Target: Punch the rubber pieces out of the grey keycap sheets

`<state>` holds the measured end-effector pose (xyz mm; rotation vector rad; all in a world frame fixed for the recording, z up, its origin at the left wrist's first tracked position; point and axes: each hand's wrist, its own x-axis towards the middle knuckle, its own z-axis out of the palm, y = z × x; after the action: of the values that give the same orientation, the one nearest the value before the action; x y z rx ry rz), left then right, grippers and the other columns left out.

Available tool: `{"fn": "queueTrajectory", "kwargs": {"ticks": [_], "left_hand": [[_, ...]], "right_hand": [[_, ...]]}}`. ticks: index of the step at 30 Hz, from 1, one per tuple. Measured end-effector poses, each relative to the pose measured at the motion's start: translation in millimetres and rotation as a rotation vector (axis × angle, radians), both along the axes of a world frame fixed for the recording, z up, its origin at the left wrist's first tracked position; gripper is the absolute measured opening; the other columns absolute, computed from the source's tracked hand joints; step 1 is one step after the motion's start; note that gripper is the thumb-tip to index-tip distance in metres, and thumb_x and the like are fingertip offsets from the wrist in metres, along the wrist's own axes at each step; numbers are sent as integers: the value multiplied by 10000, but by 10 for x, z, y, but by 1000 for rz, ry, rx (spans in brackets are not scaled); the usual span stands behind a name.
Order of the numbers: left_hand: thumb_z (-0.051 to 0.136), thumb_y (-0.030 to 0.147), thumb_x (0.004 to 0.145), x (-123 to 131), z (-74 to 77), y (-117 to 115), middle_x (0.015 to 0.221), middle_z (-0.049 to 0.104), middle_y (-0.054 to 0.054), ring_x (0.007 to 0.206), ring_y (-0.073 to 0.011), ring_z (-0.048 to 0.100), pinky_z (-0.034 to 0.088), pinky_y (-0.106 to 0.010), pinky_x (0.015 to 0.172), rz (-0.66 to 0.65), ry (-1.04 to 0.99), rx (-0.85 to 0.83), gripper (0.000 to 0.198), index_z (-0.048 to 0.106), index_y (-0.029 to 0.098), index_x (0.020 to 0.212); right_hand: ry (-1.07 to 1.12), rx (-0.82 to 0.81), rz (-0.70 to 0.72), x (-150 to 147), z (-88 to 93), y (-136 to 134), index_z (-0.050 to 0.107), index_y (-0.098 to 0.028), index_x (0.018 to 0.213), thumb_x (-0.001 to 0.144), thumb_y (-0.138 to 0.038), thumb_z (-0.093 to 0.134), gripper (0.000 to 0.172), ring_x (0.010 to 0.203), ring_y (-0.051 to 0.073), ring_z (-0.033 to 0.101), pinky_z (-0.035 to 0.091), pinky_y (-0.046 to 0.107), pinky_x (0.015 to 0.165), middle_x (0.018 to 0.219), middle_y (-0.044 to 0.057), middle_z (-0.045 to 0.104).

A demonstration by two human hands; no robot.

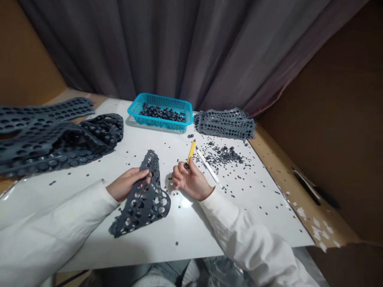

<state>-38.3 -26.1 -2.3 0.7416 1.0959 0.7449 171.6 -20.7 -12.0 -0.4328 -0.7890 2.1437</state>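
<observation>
My left hand (129, 182) grips a dark grey perforated rubber sheet (139, 211), thumb on top, with the sheet bent and hanging over the white table. Many of its round holes are open, and the table shows through. To the right of it, my right hand (191, 181) is turned partly palm up with curled fingers. A small round black rubber piece (186, 166) sits between its thumb and fingertips. Just beyond the thumb is a yellow pen-like stick (191, 149); whether the hand touches it I cannot tell. A white pen-like stick (207, 164) lies beside it.
A blue basket (131, 111) of small black pieces stands at the back. Larger perforated sheets (56, 135) pile up left; more sheets (224, 123) lie back right. Loose black bits (226, 155) scatter over the white table (239, 223). A black tool (306, 186) lies on the right ledge.
</observation>
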Motion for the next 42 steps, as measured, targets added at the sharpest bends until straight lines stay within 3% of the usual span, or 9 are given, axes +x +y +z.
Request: {"fn": "queueTrajectory", "kwargs": {"ticks": [5, 12, 15, 19, 25, 27, 32, 36, 42], "left_hand": [[689, 508, 627, -9, -113, -12, 543, 610, -4, 498, -106, 543, 407, -195, 498, -119, 22, 84, 387, 627, 126, 635], [645, 441, 683, 14, -99, 0, 602, 532, 19, 590, -117, 493, 393, -228, 579, -92, 200, 427, 332, 569, 142, 560], [622, 413, 704, 15, -95, -5, 606, 507, 34, 582, -111, 474, 392, -235, 597, -107, 236, 466, 302, 530, 151, 587], [627, 408, 700, 26, -114, -18, 676, 545, 30, 606, -117, 503, 409, -242, 606, -105, 195, 398, 278, 500, 161, 688], [607, 364, 739, 44, -114, -5, 635, 508, 46, 588, -124, 522, 424, -245, 582, -172, 183, 401, 252, 514, 162, 859], [608, 338, 743, 42, -118, -1, 650, 503, 47, 592, -123, 529, 428, -244, 585, -176, 159, 405, 276, 515, 161, 934], [590, 306, 762, 42, -136, 0, 700, 535, 36, 632, -124, 552, 444, -246, 628, -185, 129, 411, 285, 513, 167, 999], [590, 302, 754, 59, -126, -2, 734, 558, 22, 632, -124, 546, 458, -249, 620, -206, 150, 451, 263, 539, 167, 974], [590, 290, 750, 54, -101, -20, 792, 581, -5, 675, -139, 548, 474, -257, 636, -245, 200, 502, 232, 558, 165, 943]], "right_hand": [[-271, 71, -94, 99, 68, 291, 368, -189, 633, 825, -578, 405, 435, 480, 80, 440, 399, 207, 479, 601, -40, 440], [-1134, 621, -574, 163, 454, 1571, 446, -185, 750, 856, -401, 392, 246, 614, 95, 485, 402, 226, 578, 755, -9, 538], [-1465, 804, -696, 85, 460, 1987, 519, -163, 781, 809, -278, 488, 123, 752, 133, 525, 407, 279, 738, 800, 22, 583], [-1585, 817, -683, 12, 362, 2177, 604, -164, 851, 740, -199, 569, 122, 883, 209, 539, 373, 383, 845, 862, 58, 625], [-1669, 927, -740, -62, 439, 1958, 621, -162, 996, 736, -265, 597, 281, 1141, 327, 390, 312, 499, 904, 1186, 138, 531], [-1553, 1083, -666, -100, 507, 1701, 616, -142, 969, 765, -254, 566, 238, 1057, 271, 463, 364, 417, 867, 1117, 132, 565], [-1255, 1294, -76, -181, 562, 716, 564, -158, 788, 855, -352, 474, 225, 649, 119, 515, 376, 239, 622, 734, 25, 601], [-1418, 1231, -59, -186, 463, 188, 521, -168, 794, 855, -421, 466, 266, 554, 99, 457, 287, 223, 529, 654, 2, 560], [-1303, 1115, -54, -174, 314, 148, 487, -182, 764, 828, -440, 503, 266, 541, 102, 464, 293, 217, 520, 620, -12, 539]]}}
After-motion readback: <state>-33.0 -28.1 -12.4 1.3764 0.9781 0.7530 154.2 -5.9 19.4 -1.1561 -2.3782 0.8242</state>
